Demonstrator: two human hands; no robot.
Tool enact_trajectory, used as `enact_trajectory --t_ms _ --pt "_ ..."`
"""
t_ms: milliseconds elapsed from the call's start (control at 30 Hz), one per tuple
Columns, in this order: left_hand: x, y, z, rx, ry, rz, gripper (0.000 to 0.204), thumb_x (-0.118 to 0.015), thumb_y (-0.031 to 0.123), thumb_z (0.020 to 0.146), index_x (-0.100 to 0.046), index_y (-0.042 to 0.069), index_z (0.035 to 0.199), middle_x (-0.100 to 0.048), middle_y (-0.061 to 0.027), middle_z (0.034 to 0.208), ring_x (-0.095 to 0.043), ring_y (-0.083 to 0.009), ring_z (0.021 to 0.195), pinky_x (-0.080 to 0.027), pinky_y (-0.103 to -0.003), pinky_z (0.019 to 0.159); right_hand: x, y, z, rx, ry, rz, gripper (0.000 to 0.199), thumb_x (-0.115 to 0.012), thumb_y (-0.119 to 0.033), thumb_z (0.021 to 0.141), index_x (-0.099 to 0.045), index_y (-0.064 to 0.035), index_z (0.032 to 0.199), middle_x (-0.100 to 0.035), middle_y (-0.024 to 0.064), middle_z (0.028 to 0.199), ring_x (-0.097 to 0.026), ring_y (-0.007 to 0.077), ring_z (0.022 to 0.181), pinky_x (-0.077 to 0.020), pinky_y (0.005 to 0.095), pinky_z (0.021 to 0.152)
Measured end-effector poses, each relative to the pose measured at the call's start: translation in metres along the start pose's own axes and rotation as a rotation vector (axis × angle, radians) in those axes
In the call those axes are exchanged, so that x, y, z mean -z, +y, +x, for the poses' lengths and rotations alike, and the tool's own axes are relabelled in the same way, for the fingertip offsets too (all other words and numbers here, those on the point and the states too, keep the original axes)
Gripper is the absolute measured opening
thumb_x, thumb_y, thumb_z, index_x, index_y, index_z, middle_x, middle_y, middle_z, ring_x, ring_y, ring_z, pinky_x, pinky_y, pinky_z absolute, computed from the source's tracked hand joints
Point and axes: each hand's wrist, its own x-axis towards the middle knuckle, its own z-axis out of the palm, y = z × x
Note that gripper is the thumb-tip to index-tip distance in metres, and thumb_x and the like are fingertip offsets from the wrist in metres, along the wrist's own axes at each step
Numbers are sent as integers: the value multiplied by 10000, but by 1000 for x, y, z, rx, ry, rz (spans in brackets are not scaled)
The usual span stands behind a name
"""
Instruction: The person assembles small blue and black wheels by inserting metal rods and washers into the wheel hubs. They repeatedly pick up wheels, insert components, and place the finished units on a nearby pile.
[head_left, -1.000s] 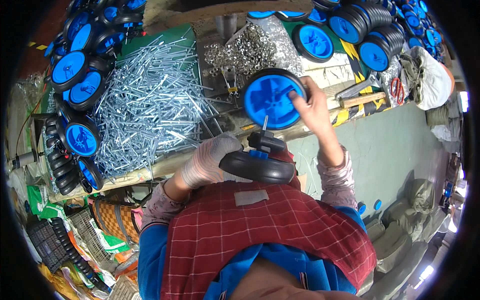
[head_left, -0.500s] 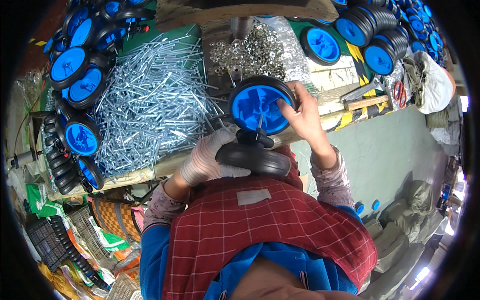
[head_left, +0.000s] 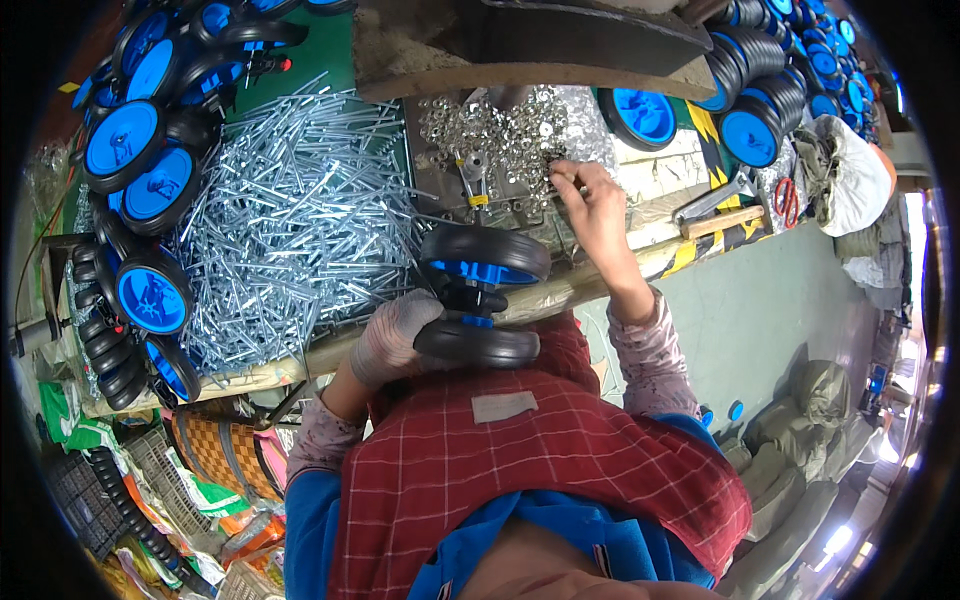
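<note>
My left hand, in a pale striped glove, grips a pair of wheels at the left side of the lower wheel. Both wheels have black tyres; blue shows inside the upper wheel, which is seen nearly edge-on. A dark bracket joins the two, one above the other, in front of my apron. My bare right hand is at the right edge of a heap of small shiny metal nuts or washers. Its thumb and fingertips are pinched together; whatever lies between them is too small to tell.
Long metal bolts lie heaped on the bench at left, beside several blue-hubbed wheels. A heavy metal machine part overhangs the far side. To the right are a wooden-handled hammer, red-handled scissors and more wheels.
My right hand has let go of the upper wheel and moved away to the metal pieces. The wheel pair has tipped, so the upper wheel's blue face has turned from view.
</note>
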Motion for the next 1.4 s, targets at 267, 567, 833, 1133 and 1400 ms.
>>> enact_trajectory --t_ms 267,567,833,1133,1400 --pt "-2 -9 1 13 24 -59 409 -904 217 585 -606 62 818 -612 -92 737 -615 -290 696 -488 -367 615 -21 6 18 -16 -30 25 129 -717 -111 830 -714 -46 941 -674 108 834 -645 255 707 -516 338 655" --pt "-2 -9 0 -65 82 -18 536 -922 299 564 -576 66 901 -599 -82 762 -618 -284 699 -497 -374 599 -33 -33 30 125 -89 131 182 -676 -48 864 -725 -15 1035 -704 120 899 -670 213 776 -522 287 716" --pt "-4 -7 -3 -97 91 55 558 -901 277 599 -562 50 979 -618 -123 837 -640 -324 718 -533 -395 624 -42 -43 26 59 -100 181 205 -695 -32 846 -719 -19 1050 -732 116 983 -703 165 847 -548 263 759" --pt "-3 4 -8 283 50 -56 677 -938 309 569 -538 36 1043 -626 -110 941 -637 -231 865 -520 -360 765 -15 -31 -2 -117 -311 446 260 -507 -151 985 -692 26 1029 -719 138 890 -693 164 818 -535 299 734" --pt "53 30 114 286 291 -270 432 -629 258 920 -526 -28 1226 -639 -115 1094 -594 -155 977 -486 -315 877 -43 -11 6 -204 -120 627 339 -489 -194 975 -525 38 1219 -662 181 1095 -619 212 1033 -476 330 879"
